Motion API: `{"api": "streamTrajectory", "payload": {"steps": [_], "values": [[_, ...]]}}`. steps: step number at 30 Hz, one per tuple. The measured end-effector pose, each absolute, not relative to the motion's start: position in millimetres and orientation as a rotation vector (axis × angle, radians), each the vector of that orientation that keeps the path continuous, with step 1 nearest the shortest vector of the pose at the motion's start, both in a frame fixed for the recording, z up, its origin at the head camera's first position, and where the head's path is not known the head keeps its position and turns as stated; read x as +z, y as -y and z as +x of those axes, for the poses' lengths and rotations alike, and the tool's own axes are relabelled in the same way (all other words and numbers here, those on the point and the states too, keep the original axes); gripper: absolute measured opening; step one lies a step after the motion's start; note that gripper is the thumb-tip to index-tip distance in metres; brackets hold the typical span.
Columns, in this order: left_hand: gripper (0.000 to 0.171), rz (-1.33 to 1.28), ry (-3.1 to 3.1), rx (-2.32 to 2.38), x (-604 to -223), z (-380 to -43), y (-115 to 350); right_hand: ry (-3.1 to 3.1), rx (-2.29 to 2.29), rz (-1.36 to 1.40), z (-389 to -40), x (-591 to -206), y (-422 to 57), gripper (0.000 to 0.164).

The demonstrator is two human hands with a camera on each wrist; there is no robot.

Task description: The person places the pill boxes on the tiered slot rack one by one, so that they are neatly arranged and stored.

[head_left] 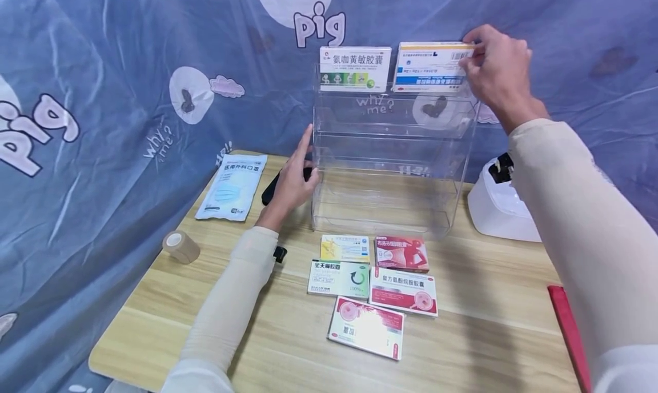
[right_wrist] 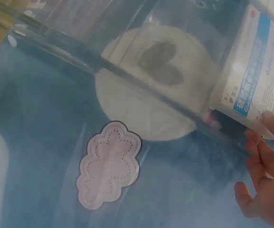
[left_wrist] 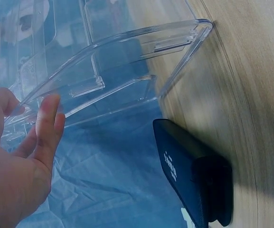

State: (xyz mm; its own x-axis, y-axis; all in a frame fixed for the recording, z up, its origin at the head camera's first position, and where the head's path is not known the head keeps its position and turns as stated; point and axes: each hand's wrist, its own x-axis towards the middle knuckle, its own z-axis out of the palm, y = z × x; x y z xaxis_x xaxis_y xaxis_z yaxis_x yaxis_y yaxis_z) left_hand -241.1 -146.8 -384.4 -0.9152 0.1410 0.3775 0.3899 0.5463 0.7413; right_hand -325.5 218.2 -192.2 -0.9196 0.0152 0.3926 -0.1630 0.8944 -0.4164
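Note:
On the top tier of a clear acrylic display rack (head_left: 390,131) stand a white-and-green medicine box (head_left: 354,70) at the left and a white-and-blue medicine box (head_left: 429,70) at the right. My right hand (head_left: 497,67) pinches the white-and-blue box at its right end, thumb in front; the right wrist view also shows this box (right_wrist: 255,66) between thumb and fingers. Lower down, my left hand (head_left: 294,179) touches the rack's left side with fairly straight fingers. In the left wrist view, the left hand's fingers (left_wrist: 45,126) lie against the transparent side panel.
Several medicine boxes, including a red one (head_left: 402,253) and a green-and-white one (head_left: 338,277), lie before the rack. Leftward are a mask packet (head_left: 232,187), a tan roll (head_left: 181,247) and a black case (left_wrist: 189,166). A white container (head_left: 498,210) and red strip (head_left: 569,336) are rightward.

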Motion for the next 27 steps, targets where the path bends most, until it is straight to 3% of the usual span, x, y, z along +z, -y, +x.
{"api": "streamTrajectory", "payload": {"steps": [15, 20, 27], "values": [[0.098, -0.438, 2.517, -1.293, -384.7, -240.6, 143.0, 2.729, 0.654, 0.112, -318.4, -195.9, -208.1, 0.064], [0.098, -0.435, 2.518, -1.29, -384.6, -241.0, 143.5, 2.679, 0.655, 0.147, -295.6, -199.3, -210.7, 0.071], [0.097, -0.44, 2.522, -1.294, -385.0, -242.1, 144.3, 2.609, 0.667, 0.28, -240.7, -236.8, -211.8, 0.057]]}}
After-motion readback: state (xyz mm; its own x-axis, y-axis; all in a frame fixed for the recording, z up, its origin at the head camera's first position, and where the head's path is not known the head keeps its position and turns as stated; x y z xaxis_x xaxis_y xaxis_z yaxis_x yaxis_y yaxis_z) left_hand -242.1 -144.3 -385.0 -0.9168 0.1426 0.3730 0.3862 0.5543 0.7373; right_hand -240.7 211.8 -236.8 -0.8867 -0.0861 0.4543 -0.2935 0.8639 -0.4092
